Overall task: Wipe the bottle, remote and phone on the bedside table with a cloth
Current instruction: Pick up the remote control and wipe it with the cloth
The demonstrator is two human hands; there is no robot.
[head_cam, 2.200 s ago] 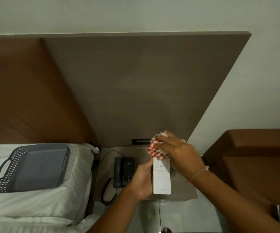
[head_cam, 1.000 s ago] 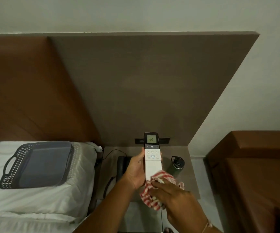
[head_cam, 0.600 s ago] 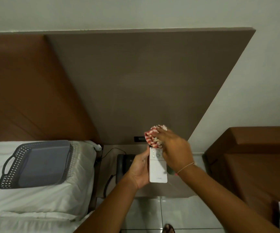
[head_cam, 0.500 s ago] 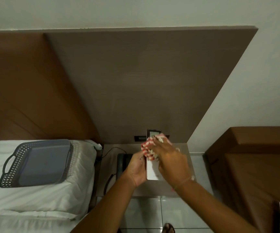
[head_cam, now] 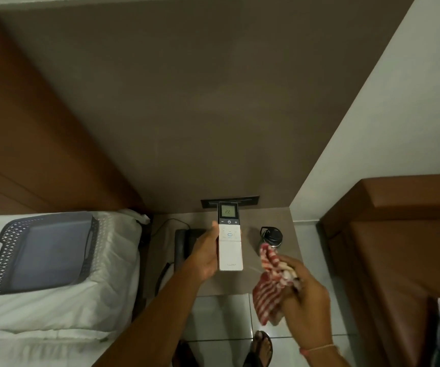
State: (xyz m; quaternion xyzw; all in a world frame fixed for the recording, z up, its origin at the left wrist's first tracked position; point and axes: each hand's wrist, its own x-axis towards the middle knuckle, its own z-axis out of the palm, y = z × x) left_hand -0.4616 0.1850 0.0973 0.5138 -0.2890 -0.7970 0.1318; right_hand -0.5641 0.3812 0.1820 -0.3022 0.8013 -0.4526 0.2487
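Observation:
My left hand [head_cam: 205,256] holds a white remote [head_cam: 230,245] upright above the bedside table [head_cam: 287,250], its lit display facing me. To the right of the remote and apart from it, my right hand [head_cam: 307,300] grips a bunched red-and-white striped cloth [head_cam: 270,284]. A dark bottle [head_cam: 271,235] with a black lid stands on the table behind the cloth. The black corded phone [head_cam: 186,245] lies on the table's left part, mostly hidden by my left hand.
A bed with white pillows [head_cam: 62,287] lies left, with a dark grey perforated tray [head_cam: 39,250] on it. A brown upholstered seat [head_cam: 398,250] stands right. A socket plate [head_cam: 230,202] sits in the headboard panel. My sandalled feet [head_cam: 260,348] are on the tiled floor.
My right hand has come off the remote with the cloth and dropped to the lower right. The remote's face and the bottle are now uncovered.

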